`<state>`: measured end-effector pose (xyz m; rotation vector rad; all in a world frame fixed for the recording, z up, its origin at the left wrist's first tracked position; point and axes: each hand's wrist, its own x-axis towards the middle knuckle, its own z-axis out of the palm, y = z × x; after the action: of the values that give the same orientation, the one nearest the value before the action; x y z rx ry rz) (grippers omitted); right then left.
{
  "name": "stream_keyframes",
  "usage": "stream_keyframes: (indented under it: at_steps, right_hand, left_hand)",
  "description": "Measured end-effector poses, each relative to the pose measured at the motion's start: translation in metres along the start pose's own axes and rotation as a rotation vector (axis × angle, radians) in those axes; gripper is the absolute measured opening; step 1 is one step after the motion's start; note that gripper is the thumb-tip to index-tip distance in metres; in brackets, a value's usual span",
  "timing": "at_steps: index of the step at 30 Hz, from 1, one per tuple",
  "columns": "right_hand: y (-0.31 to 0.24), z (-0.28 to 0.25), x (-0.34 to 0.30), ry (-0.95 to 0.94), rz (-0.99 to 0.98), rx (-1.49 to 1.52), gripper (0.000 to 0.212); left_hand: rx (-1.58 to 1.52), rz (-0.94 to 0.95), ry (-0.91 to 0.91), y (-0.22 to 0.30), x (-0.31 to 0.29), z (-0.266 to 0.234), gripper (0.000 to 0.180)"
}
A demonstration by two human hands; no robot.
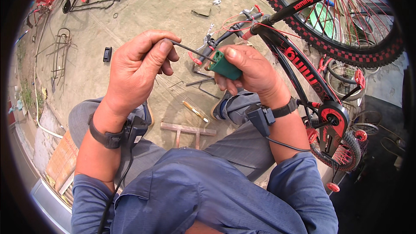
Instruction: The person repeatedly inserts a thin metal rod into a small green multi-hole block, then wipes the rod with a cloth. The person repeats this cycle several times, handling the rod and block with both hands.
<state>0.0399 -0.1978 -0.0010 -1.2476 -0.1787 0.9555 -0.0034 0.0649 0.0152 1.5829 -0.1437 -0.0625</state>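
Left hand (pixel 136 67): and it's pinching the thin dark rod (pixel 190 50) near one end, thumb against fingers!
Right hand (pixel 258 67): wrapped round the green block (pixel 226 68), left of the bicycle (pixel 305 67).
Meeting point: rod's other end right at the block's open end; depth, can't tell.
Rod feel: looks stiff, light, perhaps slick; pinch firmly.
Block feel: seemingly light, firm; hold its sides, openings clear.

You've got bright daylight across pale ground (pixel 151 4), a crisp centre, the lower right sunk in darkness, edges bowing toward a black rim!
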Motion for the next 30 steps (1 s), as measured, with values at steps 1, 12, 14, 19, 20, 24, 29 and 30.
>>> stream_keyframes:
  at_steps: [1, 12, 14, 19, 20, 24, 29, 30]
  right_hand:
    - [0.001, 0.0, 0.0, 0.002, 0.0, 0.009, 0.047]
    - [-0.002, 0.007, 0.0, 0.013, 0.021, -0.031, 0.046]
    - [-0.002, 0.013, 0.004, 0.047, 0.037, -0.144, 0.047]
    - [-0.001, 0.018, 0.014, 0.013, -0.045, -0.172, 0.045]
    - [0.0, 0.018, 0.014, 0.02, -0.058, -0.172, 0.046]
    - [0.003, 0.017, 0.014, -0.007, -0.083, -0.088, 0.048]
    - [0.005, 0.015, 0.014, -0.022, -0.116, -0.048, 0.043]
    - [0.006, 0.015, 0.015, -0.017, -0.119, -0.059, 0.042]
  left_hand:
    - [0.022, 0.002, 0.001, 0.0, 0.0, 0.0, 0.018]
    - [0.082, -0.088, 0.035, 0.002, -0.003, 0.006, 0.015]
    - [0.139, -0.126, -0.147, 0.0, -0.006, 0.014, 0.017]
    - [0.146, -0.128, -0.153, -0.005, -0.003, 0.017, 0.016]
    - [0.15, -0.13, -0.166, -0.006, -0.002, 0.015, 0.015]
    - [0.022, -0.108, -0.132, -0.01, -0.001, 0.013, 0.018]
    - [-0.012, -0.168, -0.136, -0.011, 0.0, 0.009, 0.019]
    - [-0.02, -0.173, -0.138, -0.011, 0.0, 0.009, 0.018]
